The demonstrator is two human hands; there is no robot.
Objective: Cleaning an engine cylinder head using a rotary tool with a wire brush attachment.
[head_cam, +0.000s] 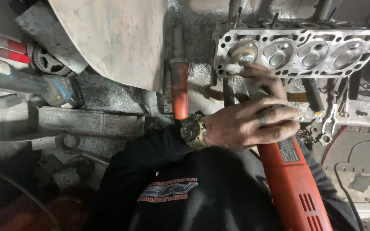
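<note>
Grinder (294, 179) at cylinder head's (298, 49) left edge

Red grinder (294, 179) body — cut off at bottom edge

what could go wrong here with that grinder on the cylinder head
The wire wheel sits in the end chamber of the cylinder head, so it may gouge the valve seats. The left hand grips the red grinder bare, close to the wheel, so flung wires could hit it. The right hand is not visible, so control may be one-handed.
</note>
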